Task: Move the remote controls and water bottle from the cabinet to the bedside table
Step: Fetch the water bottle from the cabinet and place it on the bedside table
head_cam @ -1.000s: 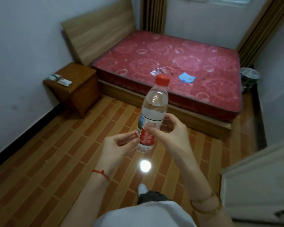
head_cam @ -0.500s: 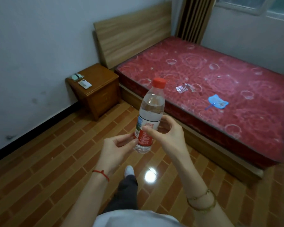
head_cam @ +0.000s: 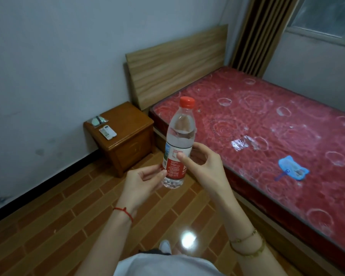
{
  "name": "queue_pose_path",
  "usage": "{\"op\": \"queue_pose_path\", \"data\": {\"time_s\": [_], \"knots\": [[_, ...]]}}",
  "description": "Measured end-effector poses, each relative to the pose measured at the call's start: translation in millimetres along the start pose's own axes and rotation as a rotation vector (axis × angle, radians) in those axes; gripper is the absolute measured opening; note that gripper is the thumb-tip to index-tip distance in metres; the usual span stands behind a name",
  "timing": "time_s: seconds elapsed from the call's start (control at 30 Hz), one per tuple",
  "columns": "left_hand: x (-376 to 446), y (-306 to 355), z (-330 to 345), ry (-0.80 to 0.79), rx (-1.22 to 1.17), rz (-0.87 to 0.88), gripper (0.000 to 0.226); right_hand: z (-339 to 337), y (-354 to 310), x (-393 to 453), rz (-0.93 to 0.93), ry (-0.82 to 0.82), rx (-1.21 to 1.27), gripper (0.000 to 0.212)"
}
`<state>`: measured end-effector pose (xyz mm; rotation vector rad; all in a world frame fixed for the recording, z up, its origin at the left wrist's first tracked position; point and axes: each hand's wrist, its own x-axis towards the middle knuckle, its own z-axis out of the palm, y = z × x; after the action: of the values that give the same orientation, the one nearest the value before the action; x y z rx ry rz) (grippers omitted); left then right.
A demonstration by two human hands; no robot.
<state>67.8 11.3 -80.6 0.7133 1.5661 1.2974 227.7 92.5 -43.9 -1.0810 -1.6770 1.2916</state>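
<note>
Both hands share the grip on the water bottle (head_cam: 178, 144): the right hand (head_cam: 202, 166) curls round its label with the thumb across the front, and the left hand (head_cam: 142, 181) pinches the lower edge near the base. It is upright in mid-air above the wooden floor (head_cam: 68, 222), red cap on, well apart from the bedside table (head_cam: 127, 136). On that tabletop a white remote (head_cam: 107, 132) already lies beside a small packet (head_cam: 98, 120), possibly a second remote in wrapping, though it is too small to tell. Right of the table stands the bed (head_cam: 267, 126). The hold looks light, fingertips only, so the smooth plastic could slip while walking. Setting it down near the tabletop's edge, or on the remote, could tip it over.
</note>
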Motion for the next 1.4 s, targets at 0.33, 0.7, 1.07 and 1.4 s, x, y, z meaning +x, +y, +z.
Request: {"op": "queue_pose_path", "data": {"time_s": [0.33, 0.7, 1.07, 1.4], "knots": [[160, 39, -19, -0.032, 0.071, 0.007, 0.044, 20, 22, 171, 0.058, -0.027, 0.089, 0.029], [332, 65, -26, 0.057, -0.038, -0.061, 0.052, 54, 61, 387, 0.059, -0.273, 0.023, 0.051], [482, 105, -44, 0.142, 0.015, -0.077, 0.060, 113, 81, 560, 0.004, -0.441, -0.048, 0.036], [590, 90, -117, 0.288, 0.055, -0.104, 0.059, 213, 113, 661, 0.013, -0.524, -0.043, 0.042]]}}
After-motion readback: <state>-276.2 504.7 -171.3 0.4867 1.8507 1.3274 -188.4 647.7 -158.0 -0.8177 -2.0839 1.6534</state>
